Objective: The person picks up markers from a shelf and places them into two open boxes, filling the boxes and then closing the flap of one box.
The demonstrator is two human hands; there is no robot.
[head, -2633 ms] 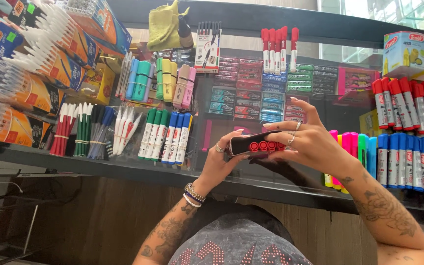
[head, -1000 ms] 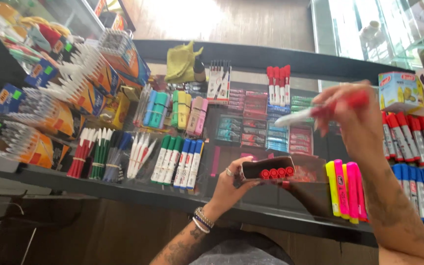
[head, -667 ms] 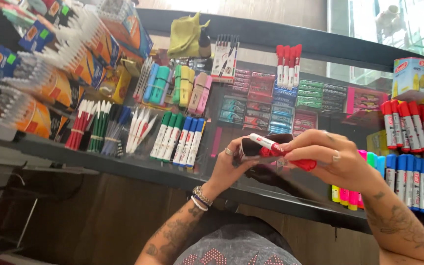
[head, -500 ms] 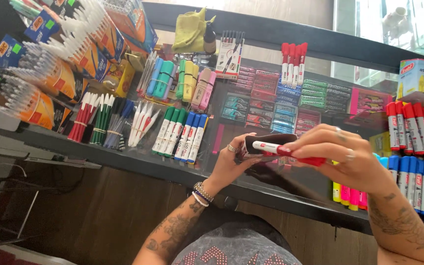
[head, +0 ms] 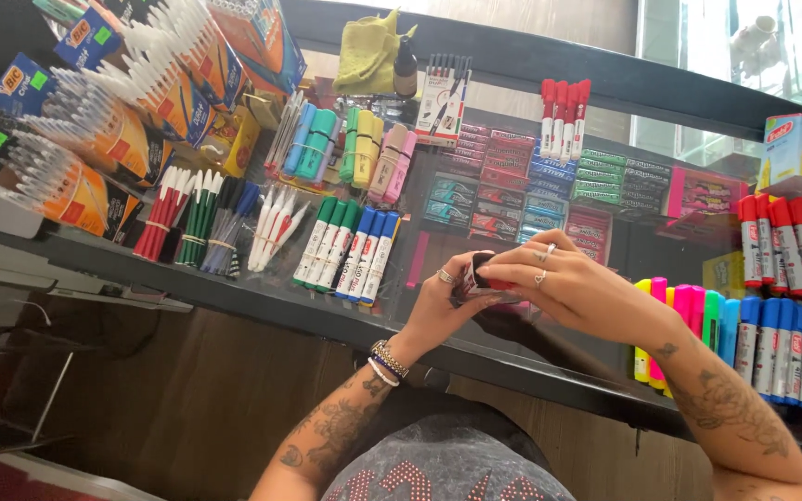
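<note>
Mid-pack — left hand [head: 438, 301] gripping marker box [head: 472, 278], right hand [head: 568, 288] pinching red marker [head: 497, 283] in. Next: seat it flush.

The right hand [head: 587, 292] covers most of the marker pack [head: 475, 276], so its contents cannot be counted. The left hand [head: 438, 311] hides the pack's underside. At the right edge, the blue markers [head: 786, 357] and red markers [head: 786, 243] are cut off. The pen boxes [head: 67, 121] run past the left edge.
</note>
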